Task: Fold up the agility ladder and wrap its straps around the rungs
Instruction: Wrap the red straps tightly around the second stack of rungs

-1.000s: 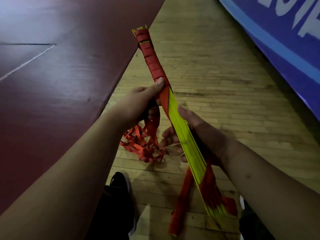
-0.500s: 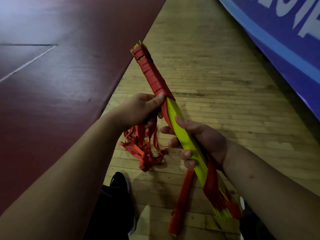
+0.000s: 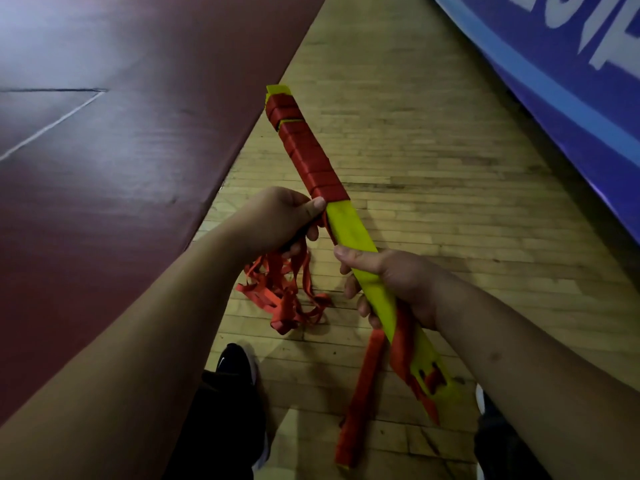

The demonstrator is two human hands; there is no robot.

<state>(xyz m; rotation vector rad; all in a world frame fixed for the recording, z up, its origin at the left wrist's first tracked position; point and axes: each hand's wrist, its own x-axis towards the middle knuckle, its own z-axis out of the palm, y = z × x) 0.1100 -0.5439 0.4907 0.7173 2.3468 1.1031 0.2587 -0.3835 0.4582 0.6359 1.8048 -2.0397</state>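
Clamping rungs (image 3: pixel 349 226) in right grip (image 3: pixel 391 282); pinching strap (image 3: pixel 308 157) at last turn in left grip (image 3: pixel 277 220). Recommended: keep strap taut, overlap each turn, feed tangle (image 3: pixel 284 296) without twists.

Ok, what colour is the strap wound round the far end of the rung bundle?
Red: the wound fabric strap covers flat yellow plastic rungs; head view.

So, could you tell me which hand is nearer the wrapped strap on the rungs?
Left. The left hand pinches at the lower edge of the wrapped strap; the right hand grips the bare yellow rungs below it.
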